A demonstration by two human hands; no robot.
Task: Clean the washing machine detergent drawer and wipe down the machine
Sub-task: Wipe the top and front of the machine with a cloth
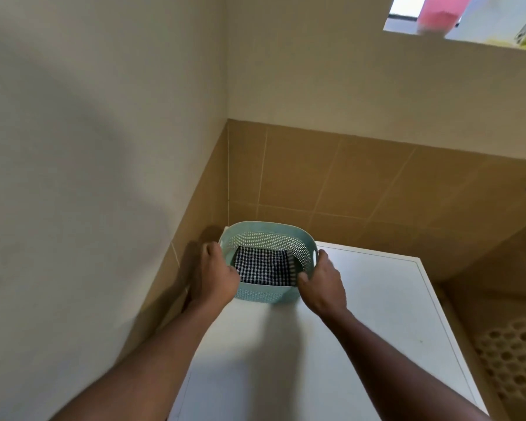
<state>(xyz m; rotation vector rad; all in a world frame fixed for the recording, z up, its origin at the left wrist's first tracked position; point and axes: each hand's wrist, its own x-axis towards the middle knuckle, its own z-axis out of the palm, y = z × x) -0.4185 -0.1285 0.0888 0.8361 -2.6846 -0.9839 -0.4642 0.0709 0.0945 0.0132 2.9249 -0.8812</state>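
Observation:
A pale teal perforated basket [266, 233] stands at the far left corner of the white washing machine top [362, 314]. Inside it lies a folded dark blue and white checked cloth [263, 265]. My left hand [214, 273] grips the basket's left side, fingers curled over the rim. My right hand [322, 279] grips the right side by the handle slot, thumb over the near rim. The machine's front and its detergent drawer are out of view.
The machine sits in a corner: a cream wall close on the left, brown tiles [331, 180] behind. A beige honeycomb-pattern basket [516, 357] stands low at the right. A window with a pink item [438, 10] is high at the right.

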